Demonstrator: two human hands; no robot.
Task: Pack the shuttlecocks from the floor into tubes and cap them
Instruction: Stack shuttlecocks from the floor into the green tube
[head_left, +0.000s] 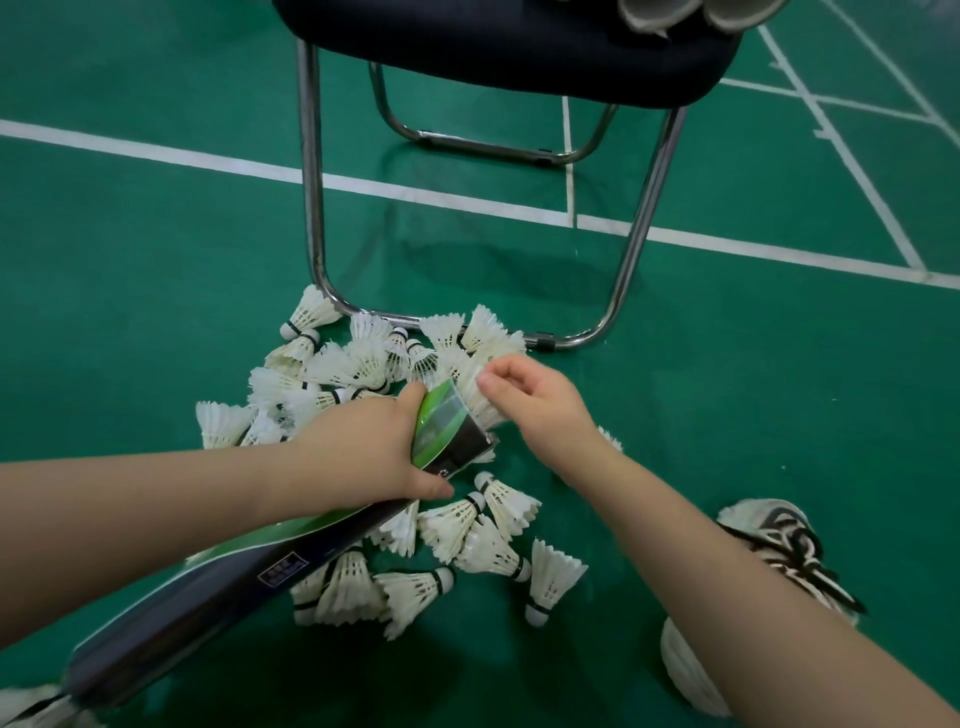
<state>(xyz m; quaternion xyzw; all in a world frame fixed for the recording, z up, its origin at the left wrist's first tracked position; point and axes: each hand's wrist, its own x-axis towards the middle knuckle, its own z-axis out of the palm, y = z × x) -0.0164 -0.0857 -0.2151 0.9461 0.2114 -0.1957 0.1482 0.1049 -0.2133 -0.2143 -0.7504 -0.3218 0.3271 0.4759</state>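
Observation:
A long dark tube (218, 587) with a green stripe slants from the lower left up toward the centre. My left hand (363, 457) grips it close to its open mouth (457, 415). My right hand (535, 400) sits right beside that mouth, fingers pinched on the feathers of a white shuttlecock (480, 395) whose skirt sticks out of the tube. Several white feather shuttlecocks lie in a heap on the green floor, one group (358, 358) beyond the tube and another (467, 551) below it.
A chair with a dark seat (498, 57) and chrome legs (311, 171) stands just behind the heap, its floor bar (566, 340) touching the far shuttlecocks. Tube ends (660, 13) rest on the seat. A white shoe with black laces (779, 556) is at the lower right.

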